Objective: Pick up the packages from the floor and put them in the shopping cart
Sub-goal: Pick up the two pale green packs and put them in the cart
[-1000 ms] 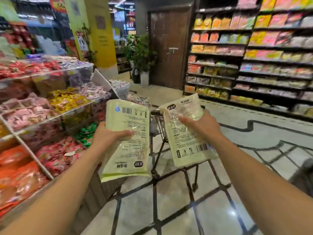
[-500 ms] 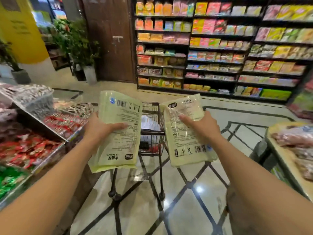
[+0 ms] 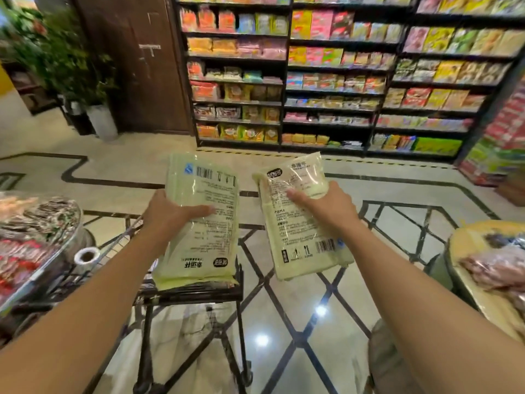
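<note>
I hold two pale green flat packages with printed labels and barcodes. My left hand [image 3: 170, 214] grips the left package [image 3: 203, 245] at its left edge, thumb across the front. My right hand [image 3: 326, 209] grips the right package [image 3: 295, 243] from its right side. The left package hangs directly over the black wire shopping cart [image 3: 199, 294], whose rim shows just under the package's lower edge. The right package is in the air to the right of the cart, over bare floor. Most of the cart's basket is hidden behind my left arm and the left package.
A display bin of wrapped snacks [image 3: 34, 231] stands at the left, with a tape roll [image 3: 86, 255] beside it. Another display table [image 3: 491, 268] is at the right. Tall shelves of snack bags [image 3: 341, 81] line the far wall. A potted plant [image 3: 85, 81] stands by a brown door.
The view has swung right and closer to the cart. The cart now sits under the left package rather than ahead between the two packages. Both hands keep their grip.
</note>
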{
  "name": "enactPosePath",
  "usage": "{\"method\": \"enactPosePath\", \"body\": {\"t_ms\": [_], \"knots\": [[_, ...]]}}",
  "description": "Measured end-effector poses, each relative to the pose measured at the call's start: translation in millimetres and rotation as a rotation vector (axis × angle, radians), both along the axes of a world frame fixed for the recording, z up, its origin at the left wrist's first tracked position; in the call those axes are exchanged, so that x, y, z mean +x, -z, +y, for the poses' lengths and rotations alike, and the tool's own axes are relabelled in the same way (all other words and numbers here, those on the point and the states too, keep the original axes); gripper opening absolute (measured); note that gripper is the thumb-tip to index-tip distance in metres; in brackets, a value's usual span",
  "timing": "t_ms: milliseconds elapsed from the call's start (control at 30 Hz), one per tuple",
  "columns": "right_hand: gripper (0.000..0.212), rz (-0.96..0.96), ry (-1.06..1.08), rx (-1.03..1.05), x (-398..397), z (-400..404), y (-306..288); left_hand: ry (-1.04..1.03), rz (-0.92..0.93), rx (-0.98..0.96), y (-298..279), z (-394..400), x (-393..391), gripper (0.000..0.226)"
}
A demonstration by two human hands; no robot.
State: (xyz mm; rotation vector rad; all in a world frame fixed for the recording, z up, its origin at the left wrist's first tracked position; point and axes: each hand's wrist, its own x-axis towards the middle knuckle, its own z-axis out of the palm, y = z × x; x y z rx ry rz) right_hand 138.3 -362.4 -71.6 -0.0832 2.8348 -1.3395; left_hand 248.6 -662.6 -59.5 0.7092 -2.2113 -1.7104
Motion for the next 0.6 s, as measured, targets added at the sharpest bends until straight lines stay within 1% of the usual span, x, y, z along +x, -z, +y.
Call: {"method": "enactPosePath", "body": {"t_ms": [33,67,167,267,300,367,400,467,533,600], "knots": [[0.101,0.007,-0.013,0.009,-22,2,3,-0.007,0.005,-0.011,4,3,-20,0.131],[0.102,0.013,-0.029,0.015,-43,4,5,-0.018,0.008,-0.016,6,8,-39,0.128],[0.104,0.023,-0.079,0.021,-109,8,6,-0.077,0.022,-0.015,15,23,-92,0.100],[0.100,-0.014,-0.137,0.009,-168,7,4,-0.178,0.009,0.044,26,30,-133,0.084],[0.100,-0.021,-0.151,0.009,-188,4,5,-0.206,0.006,0.059,27,32,-144,0.083],[0.101,-0.023,-0.191,0.028,-224,-6,5,-0.267,0.011,0.076,32,30,-161,0.092],[0.098,-0.023,-0.219,0.027,-238,-13,5,-0.294,0.006,0.083,35,28,-168,0.094],[0.091,-0.037,-0.290,-0.003,-261,-29,9,-0.338,-0.002,0.071,40,19,-178,0.087],[0.086,-0.047,-0.355,-0.034,-278,-50,14,-0.388,-0.026,0.058,44,8,-189,0.091],[0.094,-0.051,-0.420,-0.035,-294,-74,21,-0.441,-0.035,0.060,51,-8,-196,0.095]]}}
